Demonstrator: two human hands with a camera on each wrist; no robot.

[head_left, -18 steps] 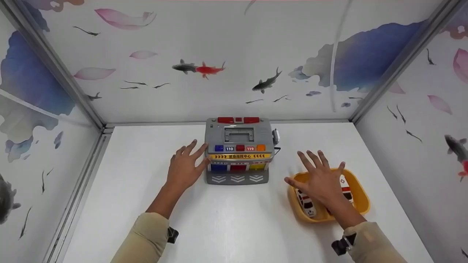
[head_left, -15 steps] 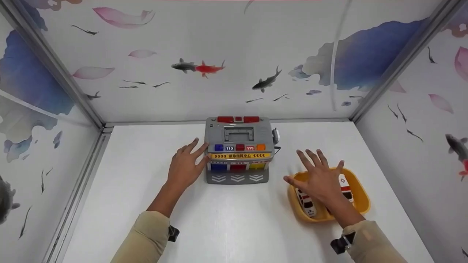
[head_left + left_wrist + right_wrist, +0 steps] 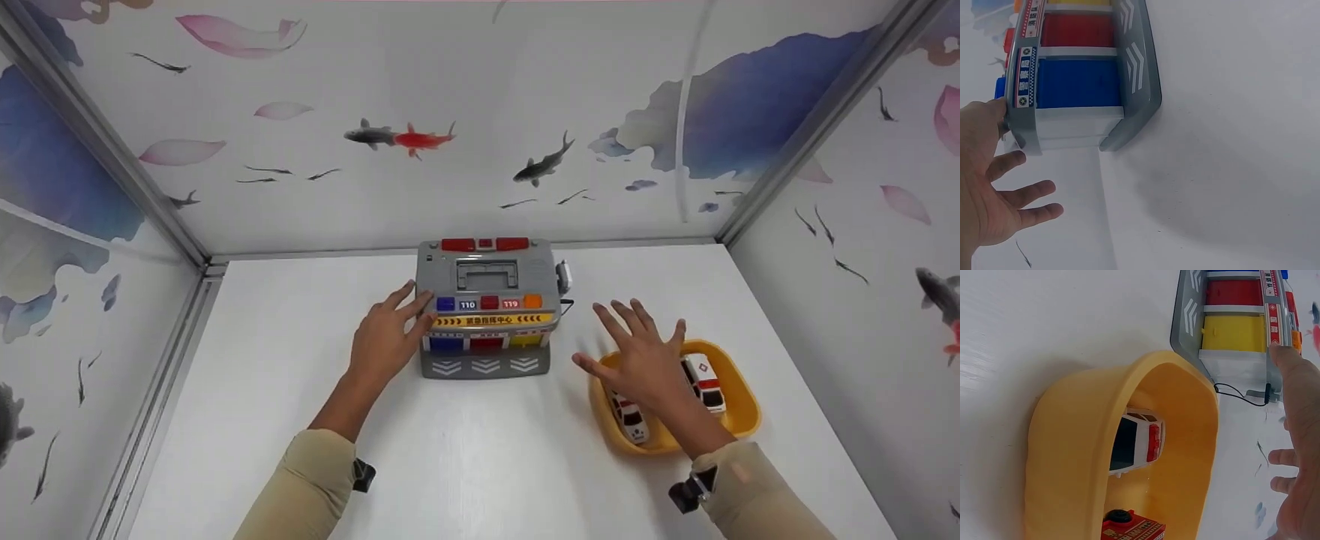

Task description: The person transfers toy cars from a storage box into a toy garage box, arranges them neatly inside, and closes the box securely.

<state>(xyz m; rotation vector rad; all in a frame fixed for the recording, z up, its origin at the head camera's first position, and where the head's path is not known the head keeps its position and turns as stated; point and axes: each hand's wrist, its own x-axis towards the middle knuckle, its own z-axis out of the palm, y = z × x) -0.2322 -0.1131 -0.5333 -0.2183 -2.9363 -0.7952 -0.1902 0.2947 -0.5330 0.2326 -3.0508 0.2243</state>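
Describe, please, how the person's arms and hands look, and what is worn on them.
The left hand and right hand wear no gloves. The left sleeve and right sleeve are plain beige, ending short of the hands. A small black device shows beside the left one's edge, and another black device beside the right one's.

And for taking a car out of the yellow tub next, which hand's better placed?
Probably the right hand: it holds nothing and, in the head view, overlaps the yellow tub holding the white cars. The left hand is farther off, at the toy station.
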